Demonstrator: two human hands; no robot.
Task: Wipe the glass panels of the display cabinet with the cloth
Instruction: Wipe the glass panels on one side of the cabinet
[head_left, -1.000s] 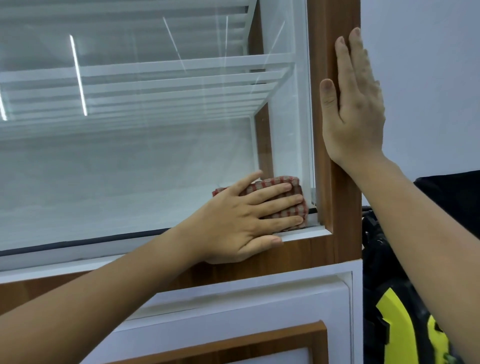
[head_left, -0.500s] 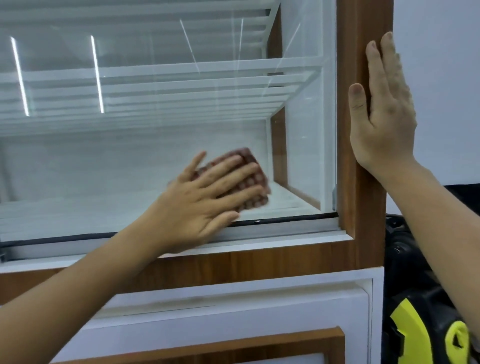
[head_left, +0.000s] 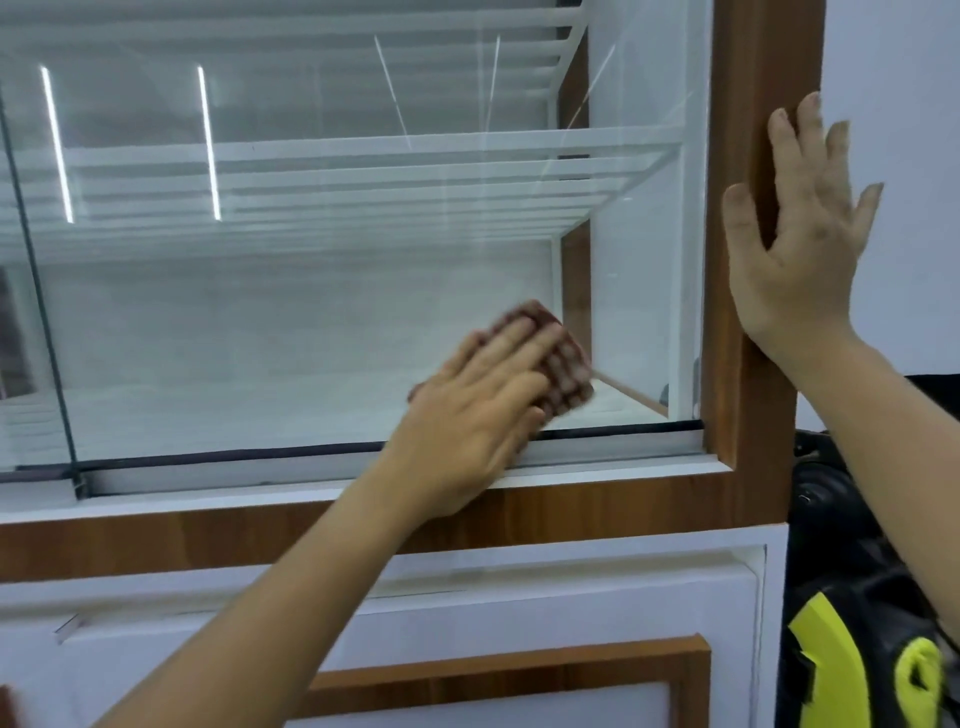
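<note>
The left hand (head_left: 478, 410) pressed the red checked cloth (head_left: 561, 364) flat against the glass panel (head_left: 311, 322) near its lower right corner, fingers (head_left: 519, 343) extended over the fabric rather than curled round it; the blur suggested it was mid-stroke. The right hand (head_left: 800, 249) lay released and flat against the wooden frame post (head_left: 748, 389), fingers spread, bracing the display cabinet. The likeliest slip was the cloth sliding out from under the straight fingers, since only pressure kept it there, and it could drop onto the white sill (head_left: 260, 486) below. Pushing hard close to the black seal strip (head_left: 234, 457) might drag the cloth's edge into the track and leave the corner beside the post smeared. Leaning too heavily on thin glass was a further risk, and the reflected light streaks could hide missed patches.
</note>
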